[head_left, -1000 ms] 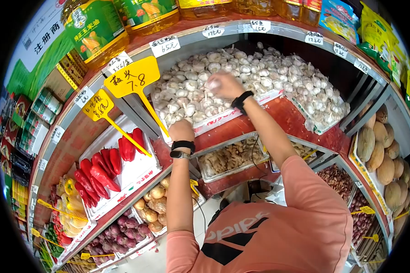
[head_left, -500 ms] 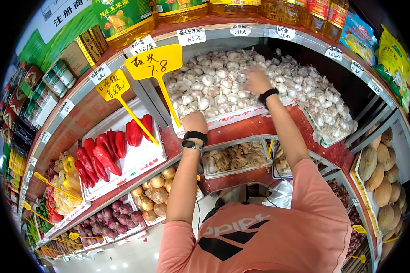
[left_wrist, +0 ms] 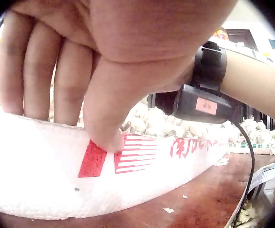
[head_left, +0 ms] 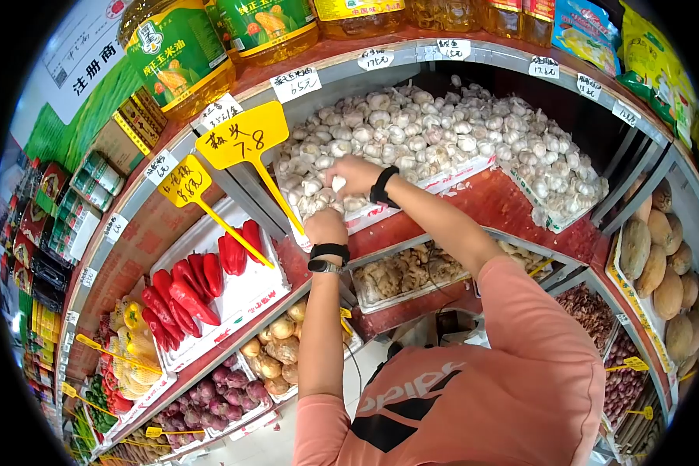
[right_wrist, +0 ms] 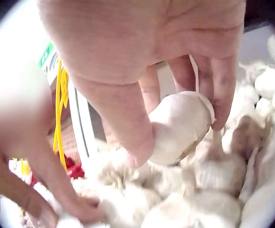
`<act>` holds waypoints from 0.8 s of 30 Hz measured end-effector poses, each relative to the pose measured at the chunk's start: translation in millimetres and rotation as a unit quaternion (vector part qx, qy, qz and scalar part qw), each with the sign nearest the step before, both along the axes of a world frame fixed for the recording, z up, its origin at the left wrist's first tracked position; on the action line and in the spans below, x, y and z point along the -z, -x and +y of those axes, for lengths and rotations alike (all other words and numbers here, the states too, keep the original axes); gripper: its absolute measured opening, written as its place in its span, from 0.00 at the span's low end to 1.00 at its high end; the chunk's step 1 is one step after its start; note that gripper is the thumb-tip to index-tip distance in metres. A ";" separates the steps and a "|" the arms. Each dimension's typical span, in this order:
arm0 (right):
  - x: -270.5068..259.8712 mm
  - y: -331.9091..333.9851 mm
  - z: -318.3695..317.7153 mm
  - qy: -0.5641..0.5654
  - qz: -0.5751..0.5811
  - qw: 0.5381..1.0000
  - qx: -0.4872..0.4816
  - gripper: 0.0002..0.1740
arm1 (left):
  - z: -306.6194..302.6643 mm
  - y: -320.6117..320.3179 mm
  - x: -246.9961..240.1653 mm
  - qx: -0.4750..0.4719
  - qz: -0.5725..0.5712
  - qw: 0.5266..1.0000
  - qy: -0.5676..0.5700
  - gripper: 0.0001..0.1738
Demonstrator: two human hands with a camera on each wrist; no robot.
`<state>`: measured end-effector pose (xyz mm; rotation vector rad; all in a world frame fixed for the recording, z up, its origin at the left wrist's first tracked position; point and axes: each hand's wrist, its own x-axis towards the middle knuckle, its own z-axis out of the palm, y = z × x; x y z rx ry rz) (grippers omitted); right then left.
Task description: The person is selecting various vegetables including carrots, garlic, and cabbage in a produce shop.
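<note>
A white foam box (left_wrist: 42, 166) full of garlic bulbs (head_left: 443, 128) stands on the red shelf. At its near left corner my left hand (head_left: 326, 227) grips the rim; in the left wrist view the thumb lies on the outer wall and the fingers go over the edge. My right hand (head_left: 355, 177) is over the left part of the pile, close to the left one. A garlic bulb (right_wrist: 182, 126) is pinched between its thumb and fingers in the right wrist view, just above other bulbs. A yellow price sign (head_left: 242, 136) stands left of the garlic.
Red peppers (head_left: 182, 299) lie in a tray at the left, with onions (head_left: 279, 349) below. A ginger tray (head_left: 408, 272) sits under the garlic shelf. Oil bottles (head_left: 175, 58) line the upper ledge. Melons (head_left: 668, 272) are at the right, and a cable hangs below the left wrist.
My right hand has come left and nearer across the pile, toward my left hand, with a bulb now visible in it. The left hand stays at the box corner. The head view has shifted.
</note>
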<state>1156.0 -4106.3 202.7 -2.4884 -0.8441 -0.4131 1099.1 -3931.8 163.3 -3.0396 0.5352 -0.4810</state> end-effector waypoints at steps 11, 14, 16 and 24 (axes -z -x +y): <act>-24.7 11.8 -229.3 -0.088 -0.138 0.911 0.378 0.23 | -6.9 -12.2 10.9 -0.043 0.002 0.998 0.038 0.05; 2.3 15.8 -250.2 -0.030 -0.125 0.912 0.390 0.23 | -11.2 -10.6 3.9 -0.044 0.021 0.999 0.018 0.08; 26.1 -0.3 -267.7 -0.043 -0.101 0.905 0.411 0.24 | -10.4 -12.1 -0.7 -0.045 0.030 0.998 0.015 0.09; -37.2 7.2 -142.2 0.040 -0.127 0.965 0.225 0.25 | -15.5 6.9 -23.8 -0.059 0.044 0.996 0.043 0.10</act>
